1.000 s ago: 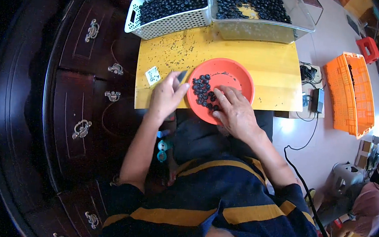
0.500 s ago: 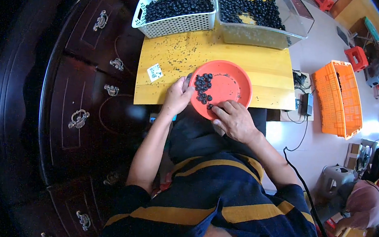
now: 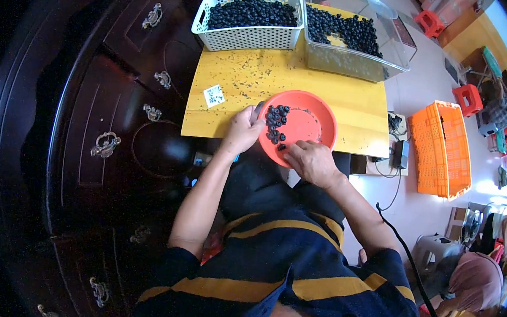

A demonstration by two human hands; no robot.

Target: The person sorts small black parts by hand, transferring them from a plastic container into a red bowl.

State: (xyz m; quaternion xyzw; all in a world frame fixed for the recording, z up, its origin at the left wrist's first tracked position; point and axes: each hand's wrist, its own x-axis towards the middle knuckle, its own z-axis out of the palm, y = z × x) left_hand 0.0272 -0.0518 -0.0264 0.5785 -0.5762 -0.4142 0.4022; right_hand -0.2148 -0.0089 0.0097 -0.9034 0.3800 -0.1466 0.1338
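A shallow red bowl (image 3: pixel 311 102) rests at the near edge of the yellow table. My left hand (image 3: pixel 245 130) grips its left rim, and a dark grey thing that I cannot identify shows beside the thumb. Several small black ring-like parts (image 3: pixel 277 121), round with a hole, lie at the bowl's left side. My right hand (image 3: pixel 313 162) reaches over the near rim with its fingers curled and closed. Just off its fingertips one black part (image 3: pixel 282 147) lies in the bowl. Whatever those fingers pinch is hidden.
At the far side stand a white perforated basket (image 3: pixel 248 41) and a clear plastic bin (image 3: pixel 344 63), both holding black parts. Dark crumbs and a small printed card (image 3: pixel 214 96) lie on the yellow table (image 3: pixel 359 107). Wooden drawers line the left. An orange crate (image 3: pixel 439 149) and cables are at right.
The whole view has shifted slightly. My right fingers have drawn a little away from the black part near them, which now looks turned. My left hand keeps its hold on the bowl.
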